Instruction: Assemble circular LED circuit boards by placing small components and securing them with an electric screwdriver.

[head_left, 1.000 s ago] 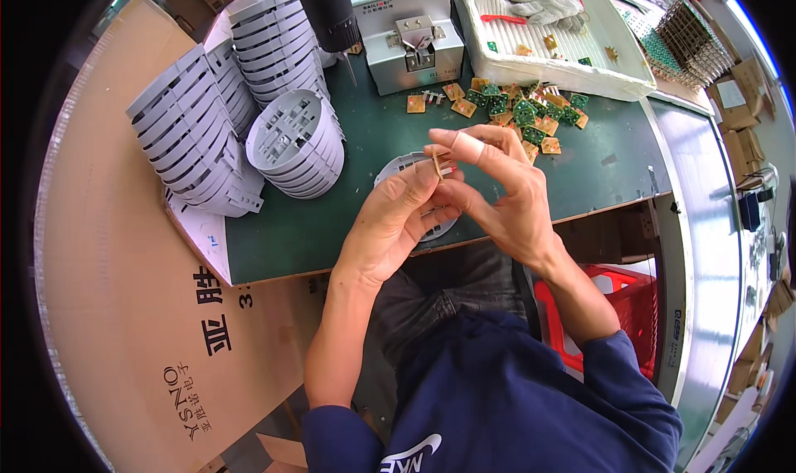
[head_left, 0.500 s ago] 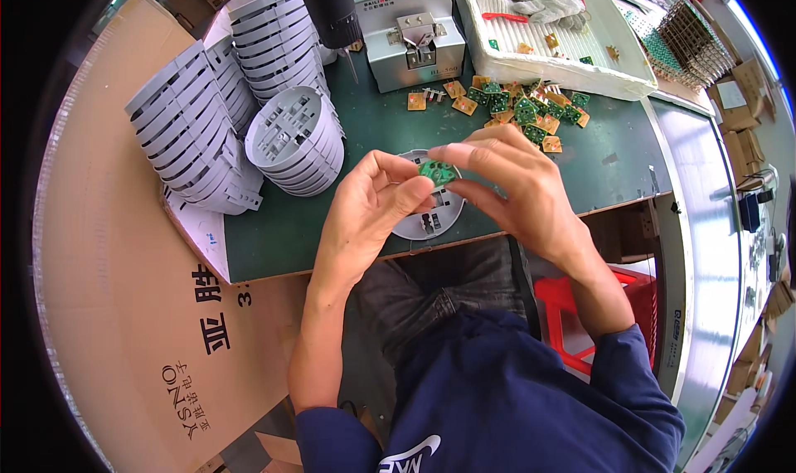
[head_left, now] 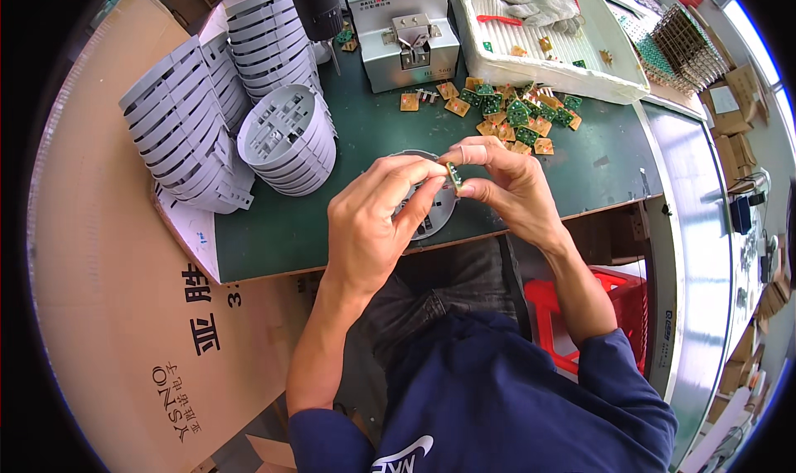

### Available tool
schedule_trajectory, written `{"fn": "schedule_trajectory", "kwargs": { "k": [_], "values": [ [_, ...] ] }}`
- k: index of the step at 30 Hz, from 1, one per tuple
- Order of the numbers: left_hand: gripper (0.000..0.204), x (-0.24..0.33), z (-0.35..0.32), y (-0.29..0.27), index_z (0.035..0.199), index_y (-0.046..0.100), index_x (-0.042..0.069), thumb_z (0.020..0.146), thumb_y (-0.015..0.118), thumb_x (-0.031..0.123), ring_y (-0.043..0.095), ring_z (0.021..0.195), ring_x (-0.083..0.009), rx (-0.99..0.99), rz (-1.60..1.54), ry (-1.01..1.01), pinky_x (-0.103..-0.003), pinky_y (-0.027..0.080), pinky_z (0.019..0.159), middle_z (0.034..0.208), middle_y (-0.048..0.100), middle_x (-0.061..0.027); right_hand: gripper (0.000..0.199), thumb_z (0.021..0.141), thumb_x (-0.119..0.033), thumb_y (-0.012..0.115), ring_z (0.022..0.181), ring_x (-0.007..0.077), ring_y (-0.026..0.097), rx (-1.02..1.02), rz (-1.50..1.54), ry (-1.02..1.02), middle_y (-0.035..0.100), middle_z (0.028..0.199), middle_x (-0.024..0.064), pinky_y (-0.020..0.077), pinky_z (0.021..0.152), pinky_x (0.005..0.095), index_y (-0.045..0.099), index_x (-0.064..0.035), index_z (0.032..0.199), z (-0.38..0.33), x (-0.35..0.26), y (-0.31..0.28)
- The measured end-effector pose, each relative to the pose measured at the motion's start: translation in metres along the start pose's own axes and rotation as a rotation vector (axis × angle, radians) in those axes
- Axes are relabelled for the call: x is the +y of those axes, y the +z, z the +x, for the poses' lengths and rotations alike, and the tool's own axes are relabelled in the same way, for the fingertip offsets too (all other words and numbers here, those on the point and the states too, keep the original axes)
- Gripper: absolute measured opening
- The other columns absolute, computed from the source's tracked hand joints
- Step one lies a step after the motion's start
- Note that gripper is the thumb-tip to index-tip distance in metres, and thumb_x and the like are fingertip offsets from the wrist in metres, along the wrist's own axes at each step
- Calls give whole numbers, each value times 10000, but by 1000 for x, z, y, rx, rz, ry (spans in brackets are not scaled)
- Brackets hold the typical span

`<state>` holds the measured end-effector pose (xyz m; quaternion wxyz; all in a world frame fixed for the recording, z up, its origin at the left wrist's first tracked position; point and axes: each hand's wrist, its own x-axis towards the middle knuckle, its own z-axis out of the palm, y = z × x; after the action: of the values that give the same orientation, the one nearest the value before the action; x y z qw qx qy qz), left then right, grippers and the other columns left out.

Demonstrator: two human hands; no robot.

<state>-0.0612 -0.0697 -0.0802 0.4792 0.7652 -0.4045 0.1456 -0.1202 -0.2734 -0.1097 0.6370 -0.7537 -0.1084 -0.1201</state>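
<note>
A small green circuit board (head_left: 453,177) is pinched between the thumb and forefinger of my right hand (head_left: 518,187), turned nearly edge-on. White tape wraps one finger of that hand. My left hand (head_left: 373,216) is closed, its thumb and forefinger pressed together against the left side of the board. Whatever sits between those fingertips is too small or too hidden to make out. Beneath both hands a round grey plastic housing (head_left: 433,224) lies on the green table (head_left: 274,241), partly covered by them.
Stacked grey housings (head_left: 290,145) stand at left. A dark power screwdriver (head_left: 315,4) hangs beside a silver machine (head_left: 406,46). Behind my right hand lies a pile of small circuit boards (head_left: 518,112), near a white foam tray (head_left: 555,71) with gloves. A red stool (head_left: 593,307) is below, right.
The circuit board has turned from face-up to nearly edge-on and sits in my right fingers. My left hand has rolled over, its back now upward, fingertips still at the board.
</note>
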Motion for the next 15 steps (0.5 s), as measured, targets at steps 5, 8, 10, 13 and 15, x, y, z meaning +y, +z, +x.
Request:
{"fn": "schedule_trajectory", "kwargs": {
  "k": [5, 8, 10, 13, 15],
  "values": [
    [196, 1, 2, 3, 1068, 751, 17, 876, 782, -12, 692, 819, -153, 7, -180, -53, -291, 565, 708, 1020, 737, -74, 355, 911, -90, 777, 1151, 160, 620, 24, 397, 108, 692, 1220, 52, 483, 1058, 343, 712, -37, 1257, -5, 7, 3],
    [202, -2, -2, 6, 1072, 754, 26, 875, 783, -9, 694, 831, -149, -13, -116, -17, -293, 564, 698, 1025, 734, -77, 333, 948, -90, 744, 1159, 141, 619, 16, 516, 115, 699, 1232, 36, 487, 1062, 318, 701, -28, 1272, -6, 7, 3],
    [199, -4, -3, 10, 1065, 757, 37, 873, 784, -9, 695, 829, -148, 0, -103, -21, -291, 559, 684, 1017, 734, -68, 329, 958, -97, 736, 1174, 141, 618, 0, 543, 117, 696, 1242, 34, 480, 1075, 321, 698, -30, 1277, -7, 7, 3],
    [190, -3, -3, 13, 1042, 761, 55, 863, 791, -3, 699, 821, -149, 22, -61, -12, -287, 548, 655, 1002, 733, -49, 346, 953, -134, 749, 1180, 146, 624, 11, 509, 124, 698, 1232, 31, 470, 1085, 333, 697, -30, 1279, -10, 11, 3],
    [184, 0, -1, 16, 1025, 761, 62, 855, 797, 3, 701, 816, -150, 34, -35, 2, -285, 541, 640, 995, 732, -38, 374, 941, -173, 768, 1170, 147, 628, 18, 501, 147, 701, 1227, 32, 469, 1080, 343, 694, -29, 1279, -10, 10, 2]
  ]
}}
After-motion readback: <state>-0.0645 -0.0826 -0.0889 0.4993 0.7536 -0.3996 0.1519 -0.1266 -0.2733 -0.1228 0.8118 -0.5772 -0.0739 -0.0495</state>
